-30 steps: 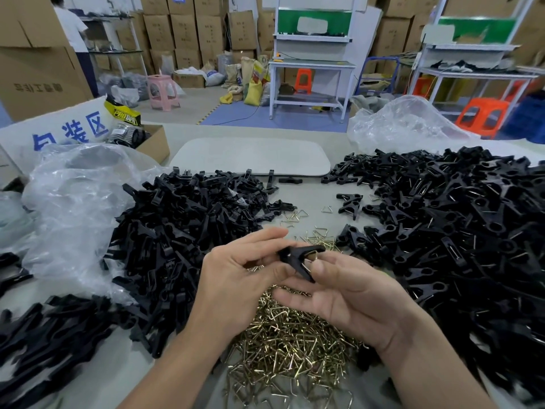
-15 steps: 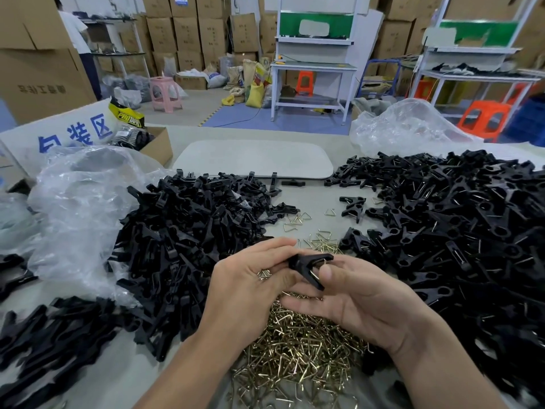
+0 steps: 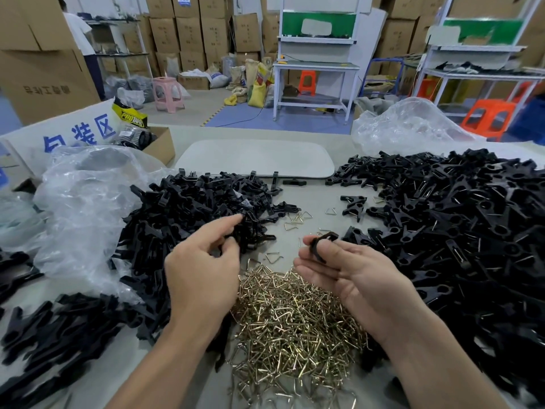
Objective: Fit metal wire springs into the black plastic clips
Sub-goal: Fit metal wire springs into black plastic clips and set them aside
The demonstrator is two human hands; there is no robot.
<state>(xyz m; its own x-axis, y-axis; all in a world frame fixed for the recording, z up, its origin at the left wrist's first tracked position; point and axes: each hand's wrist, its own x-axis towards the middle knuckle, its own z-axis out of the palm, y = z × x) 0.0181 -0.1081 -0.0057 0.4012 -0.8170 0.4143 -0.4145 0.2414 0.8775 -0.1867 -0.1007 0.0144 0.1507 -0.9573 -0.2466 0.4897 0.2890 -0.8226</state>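
Note:
My right hand (image 3: pixel 351 273) lies palm up and pinches one black plastic clip (image 3: pixel 320 246) between thumb and fingertips, above the heap of brass-coloured wire springs (image 3: pixel 295 320). My left hand (image 3: pixel 203 270) is over the near edge of the left pile of black clips (image 3: pixel 188 214). Its index finger points out and touches the clips, while the other fingers curl loosely with nothing clearly held. A second, larger pile of black clips (image 3: pixel 460 231), many showing wire, fills the right side of the table.
A crumpled clear plastic bag (image 3: pixel 88 208) lies left of the left pile, another clear bag (image 3: pixel 407 128) at back right. A white rounded board (image 3: pixel 256 157) sits at the far middle and an open cardboard box (image 3: pixel 159 143) at back left. Loose springs (image 3: pixel 298 218) lie between the piles.
My left hand has let go of the clip that both hands held and moved left to the left pile. My right hand keeps the clip and has drifted slightly right.

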